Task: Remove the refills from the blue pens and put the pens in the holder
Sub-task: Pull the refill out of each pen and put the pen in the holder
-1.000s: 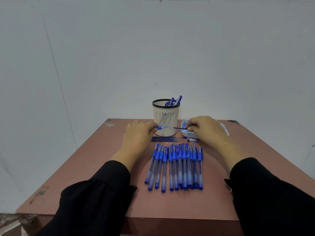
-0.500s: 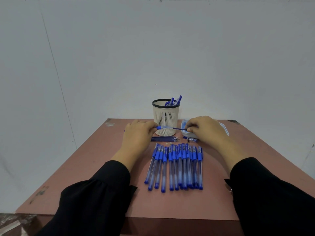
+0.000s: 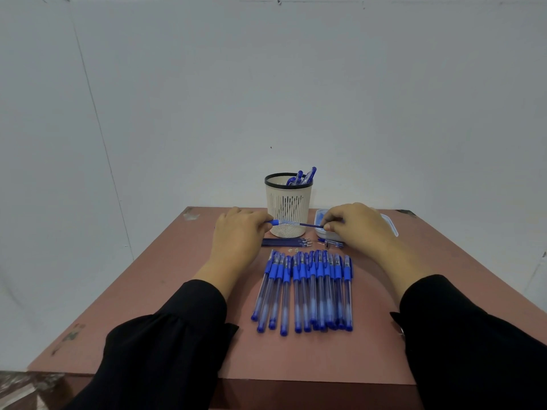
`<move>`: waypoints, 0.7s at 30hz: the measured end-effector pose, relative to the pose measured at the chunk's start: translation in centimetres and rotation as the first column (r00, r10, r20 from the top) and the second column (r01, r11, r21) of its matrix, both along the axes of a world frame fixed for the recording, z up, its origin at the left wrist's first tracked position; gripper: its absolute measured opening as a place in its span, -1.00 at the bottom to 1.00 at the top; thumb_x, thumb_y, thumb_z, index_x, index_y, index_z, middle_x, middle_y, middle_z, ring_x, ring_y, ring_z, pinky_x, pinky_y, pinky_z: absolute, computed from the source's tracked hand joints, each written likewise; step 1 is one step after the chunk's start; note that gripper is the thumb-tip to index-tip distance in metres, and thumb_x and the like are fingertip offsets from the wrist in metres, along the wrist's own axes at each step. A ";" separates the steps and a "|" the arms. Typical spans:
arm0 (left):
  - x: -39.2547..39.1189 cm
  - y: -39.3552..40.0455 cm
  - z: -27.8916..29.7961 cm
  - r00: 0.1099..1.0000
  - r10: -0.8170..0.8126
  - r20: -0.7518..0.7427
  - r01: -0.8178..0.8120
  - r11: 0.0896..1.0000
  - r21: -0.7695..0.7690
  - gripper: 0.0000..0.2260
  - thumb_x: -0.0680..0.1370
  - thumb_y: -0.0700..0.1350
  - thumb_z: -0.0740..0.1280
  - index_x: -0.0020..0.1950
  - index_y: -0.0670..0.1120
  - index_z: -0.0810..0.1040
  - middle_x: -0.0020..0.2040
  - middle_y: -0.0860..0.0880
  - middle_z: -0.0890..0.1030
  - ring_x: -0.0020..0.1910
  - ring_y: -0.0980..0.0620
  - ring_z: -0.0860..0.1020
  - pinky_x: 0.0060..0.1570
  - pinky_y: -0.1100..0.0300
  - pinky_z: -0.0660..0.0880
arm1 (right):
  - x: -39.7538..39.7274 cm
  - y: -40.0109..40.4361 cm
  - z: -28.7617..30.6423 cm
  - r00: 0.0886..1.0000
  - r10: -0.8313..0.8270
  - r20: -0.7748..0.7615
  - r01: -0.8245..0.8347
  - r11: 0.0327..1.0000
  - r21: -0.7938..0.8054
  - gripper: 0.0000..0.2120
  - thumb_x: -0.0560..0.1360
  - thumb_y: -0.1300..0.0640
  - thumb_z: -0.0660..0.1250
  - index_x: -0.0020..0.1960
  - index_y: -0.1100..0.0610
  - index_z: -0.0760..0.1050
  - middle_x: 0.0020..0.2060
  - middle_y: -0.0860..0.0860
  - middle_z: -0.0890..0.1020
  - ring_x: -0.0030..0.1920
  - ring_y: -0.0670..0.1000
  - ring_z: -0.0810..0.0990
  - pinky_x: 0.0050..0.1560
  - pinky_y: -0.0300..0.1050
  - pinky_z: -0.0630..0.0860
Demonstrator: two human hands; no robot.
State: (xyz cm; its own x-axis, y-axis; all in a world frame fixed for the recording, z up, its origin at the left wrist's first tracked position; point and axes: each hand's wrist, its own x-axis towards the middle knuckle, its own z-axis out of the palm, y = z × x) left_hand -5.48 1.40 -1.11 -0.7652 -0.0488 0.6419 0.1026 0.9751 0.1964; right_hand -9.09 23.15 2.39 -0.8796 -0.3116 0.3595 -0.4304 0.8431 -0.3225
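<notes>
head view: pen [image 3: 281,222] lies crosswise, left hand [image 3: 238,232] gripping barrel, right hand [image 3: 355,224] pinching refill [image 3: 310,225].

A bare, plainly staged work corner, more a recording setup than a home or shop, is showing here. A reddish-brown table [image 3: 165,291] with scuffed paint is standing against a blank grey-white wall [image 3: 266,84]. Only desk stationery is sitting on it: a slotted pen holder [image 3: 288,208], a row of blue pens [image 3: 307,288], a small white tray [image 3: 392,227].

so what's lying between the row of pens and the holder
In the head view, a small bundle of dark blue refills lies on the table between the pen row and the holder.
</notes>
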 end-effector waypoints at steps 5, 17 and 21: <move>0.0 0.0 0.1 1.000 -0.013 0.014 0.013 1.000 0.003 -0.77 0.60 0.03 0.20 0.19 0.11 0.57 0.01 0.08 0.64 0.02 0.02 0.44 -0.03 0.16 0.28 | 0.0 0.1 0.0 1.000 -0.002 0.002 0.002 1.000 -0.009 -0.85 0.53 0.10 0.30 -0.09 -0.10 0.63 -0.06 -0.09 0.67 -0.03 -0.07 0.54 0.05 -0.06 0.47; 0.3 0.7 0.3 0.981 -0.188 0.041 0.189 0.982 -0.021 -0.75 0.60 0.02 0.21 0.23 0.08 0.55 0.09 0.07 0.61 0.02 0.05 0.40 0.04 0.12 0.31 | 0.0 -1.1 -0.5 0.992 0.120 -0.045 -0.125 0.984 -0.128 -0.88 0.52 0.04 0.35 -0.02 -0.12 0.65 -0.08 -0.11 0.68 0.02 -0.05 0.54 0.26 0.01 0.30; 0.2 0.5 0.2 0.984 -0.175 0.018 0.176 0.984 -0.031 -0.76 0.60 0.02 0.21 0.22 0.07 0.56 0.08 0.07 0.62 0.00 0.04 0.41 0.00 0.13 0.29 | 0.7 -1.4 -0.5 0.975 0.220 0.036 -0.200 0.936 -0.290 -0.62 0.50 0.13 0.38 0.29 -0.11 0.50 -0.03 -0.11 0.66 0.00 -0.06 0.58 0.20 -0.23 0.37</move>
State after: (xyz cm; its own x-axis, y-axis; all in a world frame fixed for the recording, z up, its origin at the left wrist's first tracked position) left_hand -5.25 1.89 -0.92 -0.7699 0.1079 0.6290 0.2699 0.9482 0.1677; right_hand -8.36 21.73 1.93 -0.8304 -0.3858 0.4020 -0.5566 0.6058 -0.5684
